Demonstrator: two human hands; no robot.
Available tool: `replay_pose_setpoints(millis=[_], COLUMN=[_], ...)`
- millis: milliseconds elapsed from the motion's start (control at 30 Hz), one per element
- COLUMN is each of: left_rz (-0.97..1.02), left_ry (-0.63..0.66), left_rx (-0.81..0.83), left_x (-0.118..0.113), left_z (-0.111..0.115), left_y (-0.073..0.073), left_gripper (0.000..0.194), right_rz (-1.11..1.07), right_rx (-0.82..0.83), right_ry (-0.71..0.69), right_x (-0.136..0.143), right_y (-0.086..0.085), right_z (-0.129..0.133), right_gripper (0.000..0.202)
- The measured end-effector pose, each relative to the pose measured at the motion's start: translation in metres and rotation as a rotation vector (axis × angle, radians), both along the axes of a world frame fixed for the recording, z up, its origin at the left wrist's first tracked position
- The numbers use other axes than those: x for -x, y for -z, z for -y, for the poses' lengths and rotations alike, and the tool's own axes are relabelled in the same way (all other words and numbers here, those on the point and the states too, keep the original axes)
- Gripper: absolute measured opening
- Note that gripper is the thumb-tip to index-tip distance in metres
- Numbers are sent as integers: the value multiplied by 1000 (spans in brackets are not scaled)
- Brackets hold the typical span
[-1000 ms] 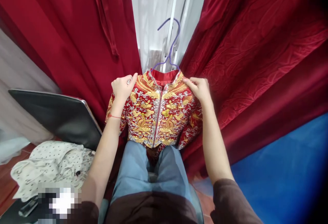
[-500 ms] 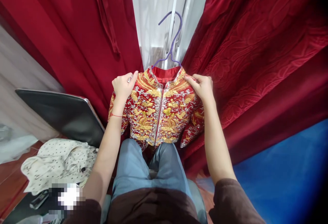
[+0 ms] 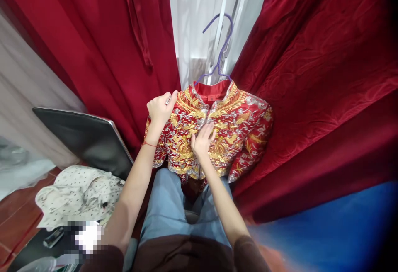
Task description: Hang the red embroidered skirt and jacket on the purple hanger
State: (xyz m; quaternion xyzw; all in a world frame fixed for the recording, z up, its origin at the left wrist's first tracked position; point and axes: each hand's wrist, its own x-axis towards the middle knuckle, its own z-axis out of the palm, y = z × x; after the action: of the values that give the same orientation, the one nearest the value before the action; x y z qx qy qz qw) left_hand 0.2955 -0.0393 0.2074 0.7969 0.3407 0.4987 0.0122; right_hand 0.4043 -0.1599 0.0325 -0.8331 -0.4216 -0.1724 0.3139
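Observation:
A red jacket (image 3: 242, 116) with gold and silver embroidery hangs on a purple wire hanger (image 3: 221, 58) in front of my knees, its front facing me. My left hand (image 3: 161, 107) is closed on the jacket's left-side shoulder in the view, thumb on top. My right hand (image 3: 203, 138) lies on the middle of the jacket's front, over the centre line, with its fingers stretched out and apart. A red label shows inside the stand-up collar. The hanger's hook points up and to the left.
Dark red curtains (image 3: 311, 98) hang on both sides, with a white curtain (image 3: 192, 23) between them. At left stands a black chair (image 3: 83, 139); polka-dot cloth (image 3: 81, 193) lies in front of it. A blue surface (image 3: 326, 230) is at lower right.
My right hand has let go of the right-side shoulder and moved left and down onto the jacket's front. My left hand keeps its hold. The whole view has shifted slightly.

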Motion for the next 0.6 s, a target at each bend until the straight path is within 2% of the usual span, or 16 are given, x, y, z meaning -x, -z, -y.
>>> replay_pose_setpoints(millis=[100,200,300,333,400,533,600], left_rz=[-14,-9,10,13,11,15,37], left_ry=[1,9,15,18,28,50,49], left_rx=[8,20,21,18,7,-30,-50], left_x=[-1,-3,-4,-3,-1,0,-2], left_z=[0,-2,-2,-2,-1,-3,-5], left_y=[0,1,2,2,2,4,6], left_gripper=[53,53,52,52,53,54,54], right_rz=[-27,-31,-16,-4,27,82,137], right_rx=[30,72,75,71,78,176,233], right_ry=[1,-19,-22,-22,-26,-83,-98], right_x=[-14,-25,-23,-20,-13,-6,-11], right_y=[-3,-5,8,18,50,139,175], right_z=[-16,-18,-9,-3,12,42,50], right_gripper=[73,73,73,72,71,65,61])
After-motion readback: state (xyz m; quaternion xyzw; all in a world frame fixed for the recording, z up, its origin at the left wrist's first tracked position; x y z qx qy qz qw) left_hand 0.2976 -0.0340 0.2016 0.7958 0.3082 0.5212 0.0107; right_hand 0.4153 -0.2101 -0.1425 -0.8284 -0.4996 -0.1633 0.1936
